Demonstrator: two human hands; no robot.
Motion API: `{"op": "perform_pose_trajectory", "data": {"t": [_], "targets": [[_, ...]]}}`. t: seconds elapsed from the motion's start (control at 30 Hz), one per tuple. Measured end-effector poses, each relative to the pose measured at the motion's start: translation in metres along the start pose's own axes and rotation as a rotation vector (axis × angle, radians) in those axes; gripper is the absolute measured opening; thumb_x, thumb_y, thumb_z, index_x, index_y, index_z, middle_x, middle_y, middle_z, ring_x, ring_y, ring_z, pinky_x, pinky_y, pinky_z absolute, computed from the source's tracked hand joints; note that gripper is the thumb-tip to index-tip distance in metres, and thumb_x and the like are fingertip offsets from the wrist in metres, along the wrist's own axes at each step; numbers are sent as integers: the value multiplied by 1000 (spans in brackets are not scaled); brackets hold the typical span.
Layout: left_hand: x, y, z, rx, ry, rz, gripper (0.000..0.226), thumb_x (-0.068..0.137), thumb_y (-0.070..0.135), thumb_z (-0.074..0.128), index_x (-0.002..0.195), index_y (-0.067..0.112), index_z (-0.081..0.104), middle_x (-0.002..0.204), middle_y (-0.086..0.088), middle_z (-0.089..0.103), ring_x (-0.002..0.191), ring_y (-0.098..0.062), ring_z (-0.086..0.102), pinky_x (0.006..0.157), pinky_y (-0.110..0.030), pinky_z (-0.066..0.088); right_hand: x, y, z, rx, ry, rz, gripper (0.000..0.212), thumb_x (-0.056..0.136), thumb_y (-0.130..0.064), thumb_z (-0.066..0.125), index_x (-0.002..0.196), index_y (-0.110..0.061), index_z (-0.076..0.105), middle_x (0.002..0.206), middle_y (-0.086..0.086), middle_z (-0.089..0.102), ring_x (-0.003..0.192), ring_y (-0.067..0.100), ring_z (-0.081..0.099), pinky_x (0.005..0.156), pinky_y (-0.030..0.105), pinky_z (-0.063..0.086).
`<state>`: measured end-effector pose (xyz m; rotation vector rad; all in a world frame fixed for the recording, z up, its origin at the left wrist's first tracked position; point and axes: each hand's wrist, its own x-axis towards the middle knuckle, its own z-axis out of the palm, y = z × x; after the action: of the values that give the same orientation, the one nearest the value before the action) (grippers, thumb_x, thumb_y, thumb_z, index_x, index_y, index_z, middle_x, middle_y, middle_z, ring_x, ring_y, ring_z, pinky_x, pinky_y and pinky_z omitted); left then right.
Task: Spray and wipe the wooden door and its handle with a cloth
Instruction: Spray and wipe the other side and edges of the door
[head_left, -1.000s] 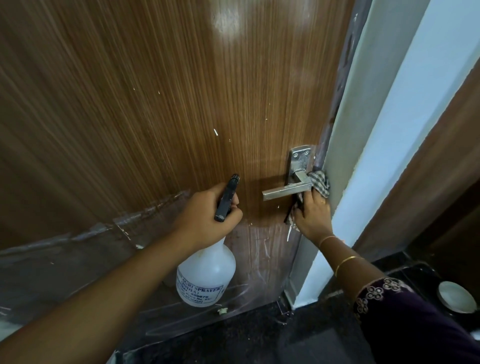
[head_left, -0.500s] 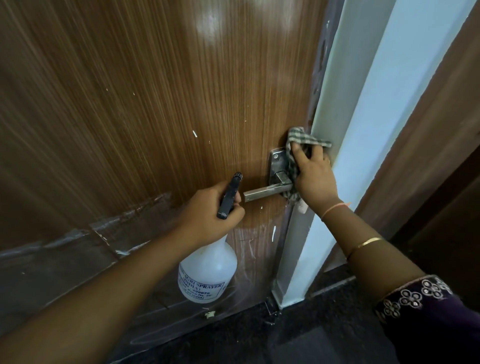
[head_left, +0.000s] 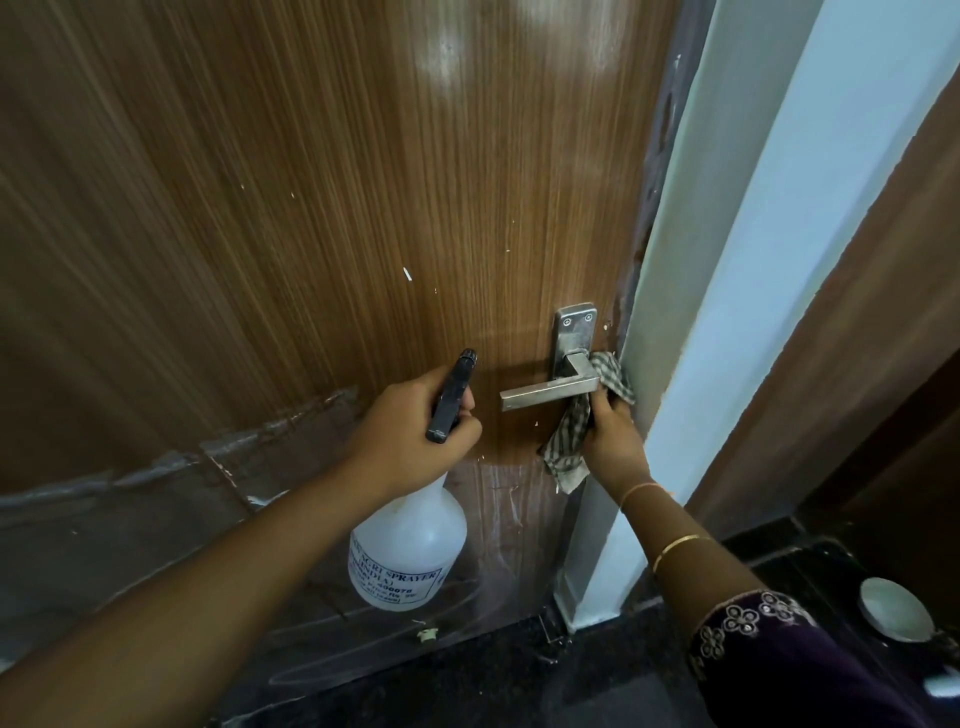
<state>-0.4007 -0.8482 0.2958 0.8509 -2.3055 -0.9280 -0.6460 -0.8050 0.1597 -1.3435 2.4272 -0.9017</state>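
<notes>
The wooden door (head_left: 311, 208) fills your view. Your left hand (head_left: 410, 431) grips the white spray bottle (head_left: 408, 551) by its neck, while your right hand (head_left: 613, 436) clutches the checked cloth (head_left: 574, 431) against the metal handle (head_left: 550, 392).

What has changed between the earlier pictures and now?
The right hand carried the checked cloth up alongside the handle plate, then back down to the lever handle, still gripping it. The left hand kept holding the spray bottle, hardly moving.
</notes>
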Motion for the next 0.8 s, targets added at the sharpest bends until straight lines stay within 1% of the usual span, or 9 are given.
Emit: {"op": "perform_pose_trajectory", "data": {"t": [0.1, 0.2, 0.4, 0.5, 0.57, 0.63, 0.7, 0.73, 0.8], "targets": [[-2, -2, -1, 3, 4, -11, 5, 86, 9, 62, 87, 13, 58, 73, -3, 60, 72, -20, 60, 68, -26, 45, -7, -4, 19, 74, 0, 67, 72, 94, -4, 41, 153, -24, 4, 156, 17, 13, 136, 41, 31, 112, 42, 31], [-6, -5, -2, 2, 12, -15, 6, 85, 9, 62, 85, 13, 58, 71, 0, 59, 71, -18, 59, 67, -26, 45, -17, -14, 38, 141, 1, 141, 68, 97, -14, 42, 153, -19, 4, 153, 20, 19, 139, 40, 21, 115, 45, 23], [-18, -16, -13, 43, 59, -46, 13, 85, 10, 62, 79, 21, 56, 66, 7, 57, 67, -15, 58, 64, -24, 41, -28, -65, 77, 342, 67, 260, 63, 101, -31, 38, 153, -16, 7, 145, 26, 34, 132, 42, 31, 109, 50, 25], [-28, -25, -25, 77, 93, -58, 11, 84, 14, 63, 79, 22, 57, 67, 8, 57, 68, -14, 59, 64, -26, 42, -45, -96, 93, 230, 46, 95, 66, 95, -47, 28, 152, -14, 17, 144, 27, 35, 133, 44, 29, 111, 53, 20], [-36, -31, -33, 96, 104, -74, 10, 83, 18, 63, 79, 24, 57, 68, 8, 57, 68, -12, 58, 62, -24, 42, -58, -121, 104, 64, -55, -64, 68, 91, -53, 19, 151, -21, 21, 146, 26, 32, 139, 47, 18, 114, 57, 1], [-46, -38, -41, 116, 100, -87, 14, 83, 13, 64, 80, 23, 56, 68, 9, 57, 66, -8, 56, 60, -22, 38, -66, -145, 115, -142, -80, -297, 64, 91, -49, 34, 149, -26, 24, 143, 27, 37, 140, 51, 1, 108, 63, -11], [-58, -46, -47, 123, 86, -103, 18, 83, 14, 65, 79, 27, 54, 67, 9, 55, 62, -7, 54, 59, -23, 37, -66, -162, 120, -324, 34, -578, 69, 80, -45, 54, 142, -20, 38, 137, 27, 42, 138, 51, -12, 104, 73, 0], [-64, -50, -50, 115, 77, -120, 16, 81, 20, 65, 78, 30, 52, 66, 9, 55, 61, -7, 54, 58, -25, 38, -60, -165, 120, -374, 89, -717, 68, 76, -45, 58, 137, -19, 45, 139, 24, 41, 139, 51, -8, 104, 75, 4], [-76, -60, -57, 102, 74, -169, 10, 75, 35, 59, 82, 31, 53, 67, 9, 58, 64, -9, 58, 60, -31, 46, -44, -165, 111, -429, 189, -874, 52, 76, -41, 58, 126, -26, 58, 140, 14, 42, 136, 49, 19, 105, 74, 3]]}}
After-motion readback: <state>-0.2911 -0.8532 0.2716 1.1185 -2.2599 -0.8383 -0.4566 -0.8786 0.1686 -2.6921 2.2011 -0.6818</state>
